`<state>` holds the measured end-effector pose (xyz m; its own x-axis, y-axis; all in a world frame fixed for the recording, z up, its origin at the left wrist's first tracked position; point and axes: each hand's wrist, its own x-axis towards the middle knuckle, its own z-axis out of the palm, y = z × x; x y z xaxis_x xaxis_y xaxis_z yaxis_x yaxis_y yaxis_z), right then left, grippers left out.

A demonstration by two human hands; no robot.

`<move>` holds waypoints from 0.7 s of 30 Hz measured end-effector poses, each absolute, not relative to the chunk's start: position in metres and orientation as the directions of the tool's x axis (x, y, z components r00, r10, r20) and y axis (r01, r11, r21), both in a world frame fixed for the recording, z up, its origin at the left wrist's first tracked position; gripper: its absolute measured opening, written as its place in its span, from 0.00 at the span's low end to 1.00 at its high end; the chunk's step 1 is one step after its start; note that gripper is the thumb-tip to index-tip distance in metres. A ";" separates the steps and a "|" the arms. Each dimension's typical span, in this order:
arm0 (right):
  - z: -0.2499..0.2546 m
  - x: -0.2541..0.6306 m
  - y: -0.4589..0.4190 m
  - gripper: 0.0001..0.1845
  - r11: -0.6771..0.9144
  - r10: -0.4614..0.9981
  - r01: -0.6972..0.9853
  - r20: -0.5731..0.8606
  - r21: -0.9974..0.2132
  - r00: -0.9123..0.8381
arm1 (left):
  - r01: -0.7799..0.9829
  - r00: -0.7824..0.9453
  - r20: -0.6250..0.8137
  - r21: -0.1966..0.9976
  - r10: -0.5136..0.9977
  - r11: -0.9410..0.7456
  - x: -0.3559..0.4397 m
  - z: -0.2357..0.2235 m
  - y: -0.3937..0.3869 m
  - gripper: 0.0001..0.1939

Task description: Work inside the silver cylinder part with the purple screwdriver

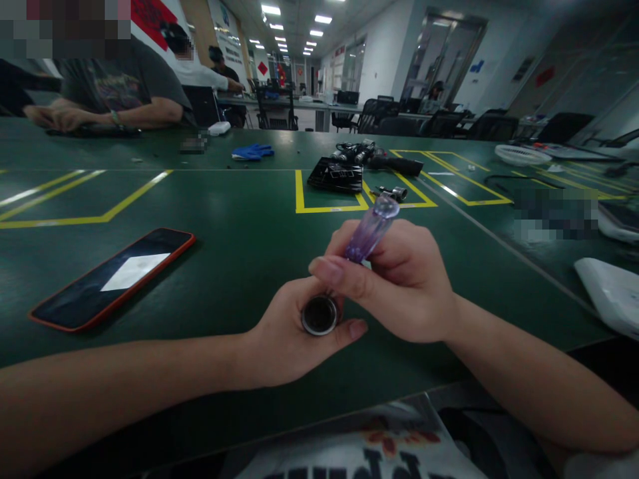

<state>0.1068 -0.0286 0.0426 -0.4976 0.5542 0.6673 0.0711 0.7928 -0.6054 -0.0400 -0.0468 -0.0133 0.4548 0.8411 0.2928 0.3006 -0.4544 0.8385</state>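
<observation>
My right hand (407, 286) is closed around a screwdriver (372, 229), pinching its clear purple handle between thumb and fingers. The handle's rounded end points up and away; its shaft is hidden behind my fingers. My left hand (284, 326) lies just below and to the left, wrapped round a dark tube with a metal rim (319, 315). The tube's round open end faces me, and the rest of it is concealed in the palm. Both hands meet above the green table (239, 266), the right thumb close over the tube.
A phone in an orange case (114, 279) lies at left. Yellow tape outlines hold a black packet (335, 174), dark tools (397, 164) and small metal parts (392, 193). A blue glove (253, 152) lies farther back. A white device (612, 293) stands right; a person (124, 80) sits opposite.
</observation>
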 end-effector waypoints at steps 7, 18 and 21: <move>0.038 0.110 -0.031 0.15 0.755 0.597 0.067 0.641 -0.652 -0.483 | 0.346 0.461 0.280 0.817 0.842 -0.461 -0.040 -0.016 -0.047 0.10; 0.008 0.113 -0.031 0.12 0.168 0.940 -0.280 0.239 -0.945 -0.242 | 0.383 0.444 0.320 0.776 0.837 -0.500 -0.040 -0.007 -0.047 0.12; 0.006 0.113 -0.034 0.14 0.049 0.977 -0.346 0.117 -0.937 -0.180 | 0.398 0.433 0.316 0.773 0.844 -0.494 -0.039 -0.007 -0.047 0.11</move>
<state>0.1128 -0.0343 0.0063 -0.1803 0.9766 0.1172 -0.3462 0.0486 -0.9369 -0.0392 -0.0472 -0.0067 0.4334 0.8439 0.3163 0.3981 -0.4941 0.7729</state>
